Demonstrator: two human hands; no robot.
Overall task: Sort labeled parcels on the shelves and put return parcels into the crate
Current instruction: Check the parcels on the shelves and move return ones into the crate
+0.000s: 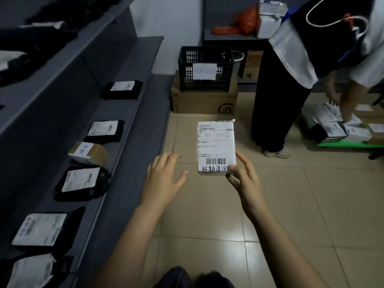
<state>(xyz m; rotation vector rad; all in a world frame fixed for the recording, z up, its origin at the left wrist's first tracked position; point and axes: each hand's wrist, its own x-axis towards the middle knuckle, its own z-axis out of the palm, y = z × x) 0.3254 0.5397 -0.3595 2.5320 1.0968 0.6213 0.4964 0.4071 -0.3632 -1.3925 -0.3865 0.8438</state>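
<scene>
- Upper shelf [99,44], far left: dark bagged parcels [35,38], blurred, labels not readable
- Lower shelf [119,110], beside the tiled floor [291,204]: six parcels in a row along its length, each label up. From far end to near end:
  - black bag [122,90]
  - second black bag [106,130]
  - brown carton [88,152] with a handwritten white slip, lying askew
  - third black bag [82,182]
  - fourth black bag [43,229]
  - last bag [31,271], cut off by the bottom left corner of the view
- Left hand [164,177]: over the floor, just off the lower shelf's front edge. Palm down, fingers straight and slightly spread, holding nothing. Near the white parcel, not touching it
- White parcel [216,146]: held in the air over the floor at mid view, nearer than the crate. Label faces the camera, with a barcode and a handwritten line along its near edge
- Right hand [243,179]: pinches the white parcel at its near right corner, thumb on the label face, fingers along the right side
- Crate [205,69]: black, slatted, with a paper sheet on its front wall. Stands on a cardboard box [204,100] on the floor, off the far end of the lower shelf. Contents cannot be told
- Orange bag [245,19]: on a far ledge behind the crate
- Second person [291,69], right: standing, bent over, hands down at stacked parcels [336,125] on a green tray [351,144] at the right edge
</scene>
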